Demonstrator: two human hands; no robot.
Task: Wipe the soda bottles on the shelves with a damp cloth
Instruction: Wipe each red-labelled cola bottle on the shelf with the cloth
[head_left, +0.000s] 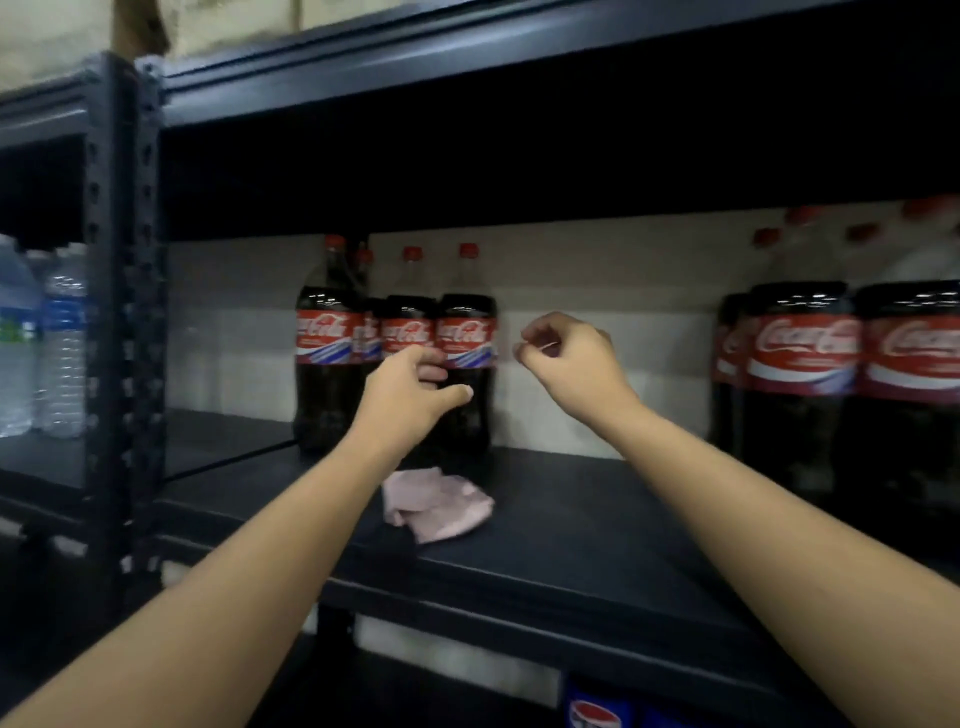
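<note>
cloth (438, 503) on shelf (571, 530) — before soda bottles (466, 364)
</note>
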